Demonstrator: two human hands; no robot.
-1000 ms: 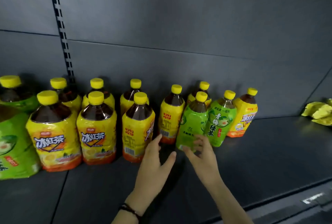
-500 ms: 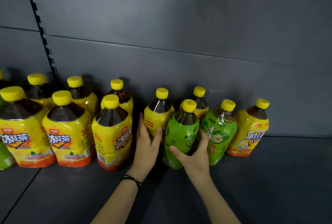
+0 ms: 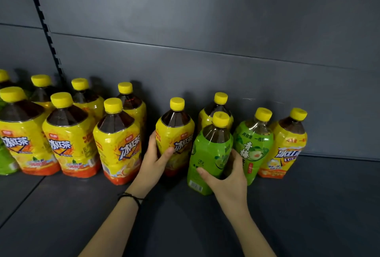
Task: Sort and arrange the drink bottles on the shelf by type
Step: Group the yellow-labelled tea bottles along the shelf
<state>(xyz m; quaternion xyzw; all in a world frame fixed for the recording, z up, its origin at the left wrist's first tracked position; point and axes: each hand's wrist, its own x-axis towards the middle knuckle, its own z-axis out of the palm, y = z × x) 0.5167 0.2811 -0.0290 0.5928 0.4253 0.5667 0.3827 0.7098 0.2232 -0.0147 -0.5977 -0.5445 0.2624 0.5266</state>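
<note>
Hands each wrap a full, heavy plastic bottle at its slick labelled waist: right hand [image 3: 227, 176] on the green-labelled tea bottle [image 3: 207, 153], left hand [image 3: 153, 164] on the yellow-labelled iced-tea bottle [image 3: 176, 133], mid-shelf [image 3: 308, 215], towards its back edge.

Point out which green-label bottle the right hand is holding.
The front green-label bottle, gripped by the right hand. The other green-label bottle stands untouched to its right, farther back.

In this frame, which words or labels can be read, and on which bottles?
"冰红茶": yellow-labelled dark tea bottle, and its yellow-labelled neighbours.
"青梅": green-labelled plastic bottle second from right.
"ICE", cut off: rightmost yellow-labelled bottle.
Barcode digits and small print on the green-labelled bottle in the right hand: too small.
</note>
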